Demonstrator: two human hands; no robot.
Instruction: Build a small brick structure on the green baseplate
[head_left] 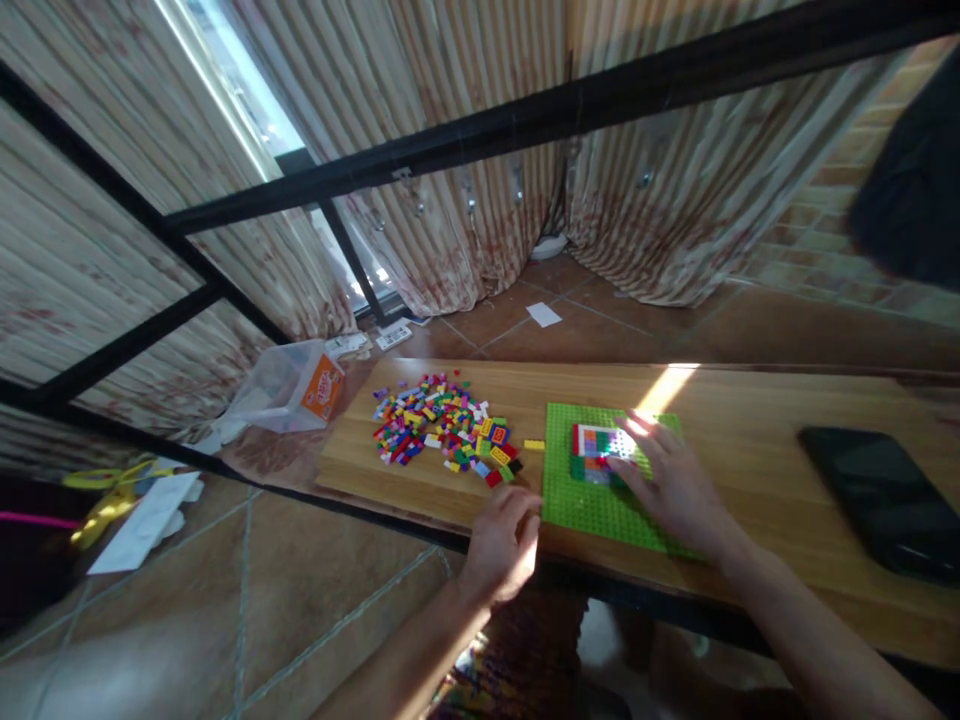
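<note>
My right hand [671, 480] reaches over a green studded baseplate [559, 500], its thumb and fingers apart. Its fingertips rest at the right side of a low block of toy bricks [590, 450] in red, white, orange, purple and green. That hand hides part of the block, and glare washes out some of it. My left hand [504, 540] is closed at the table's front edge, just left of the baseplate. Its fingers are curled together, and what they hold, if anything, is hidden. A yellow brick [534, 444] lies beside the baseplate's left edge.
Many loose coloured bricks [431, 415] are heaped on the wooden table [750, 420], left of the baseplate. A dark phone-like slab [885, 495] lies at the right. Beyond the table's left end stands a clear plastic box [277, 385] with an orange label.
</note>
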